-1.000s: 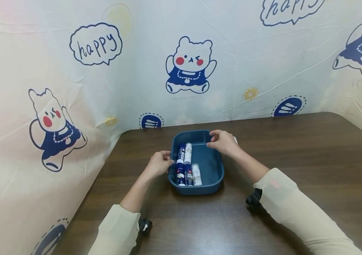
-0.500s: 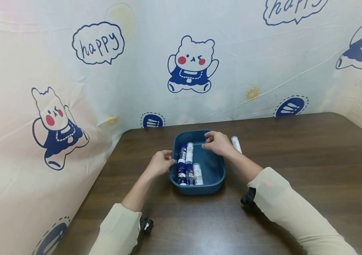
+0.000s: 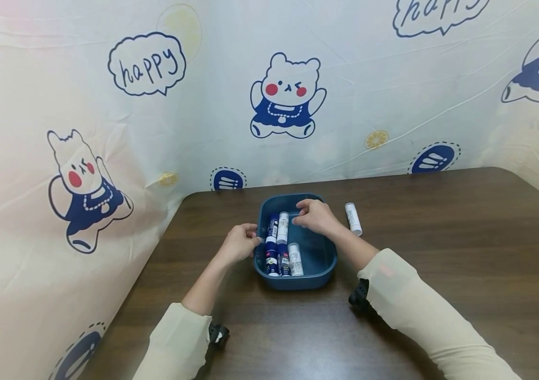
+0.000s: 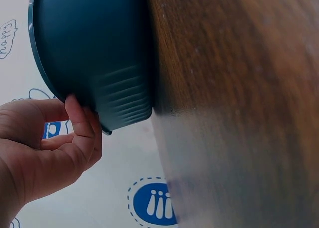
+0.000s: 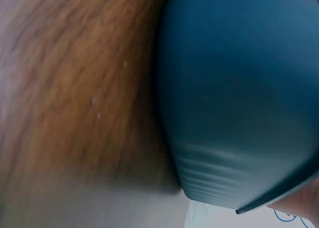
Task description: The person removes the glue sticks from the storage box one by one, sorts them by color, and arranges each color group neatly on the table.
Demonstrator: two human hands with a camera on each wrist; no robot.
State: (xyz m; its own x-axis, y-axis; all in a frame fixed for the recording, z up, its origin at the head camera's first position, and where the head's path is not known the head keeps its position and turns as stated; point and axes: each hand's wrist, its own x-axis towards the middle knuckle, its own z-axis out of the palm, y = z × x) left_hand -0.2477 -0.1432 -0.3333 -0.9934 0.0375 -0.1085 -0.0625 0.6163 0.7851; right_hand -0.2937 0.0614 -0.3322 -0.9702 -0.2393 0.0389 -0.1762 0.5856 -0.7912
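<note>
Left hand [image 3: 238,244] has its fingers pinching the rim of the blue bin [image 3: 295,283], steadying it I'd guess while tubes get packed; five slim cylindrical tubes [image 3: 283,229], navy and white, lie just inside from those fingers. Right hand [image 3: 317,217] hovers above the bin, thumb and index parted, can't tell if anything's hidden underneath; next move probably calls for lowering those fingers beside the tubes; bin looks like smooth plastic, corners rounded and ribbed; loose white tube [image 3: 353,219] sits right of those fingers on the wood-grain worktop [image 3: 431,237].
</note>
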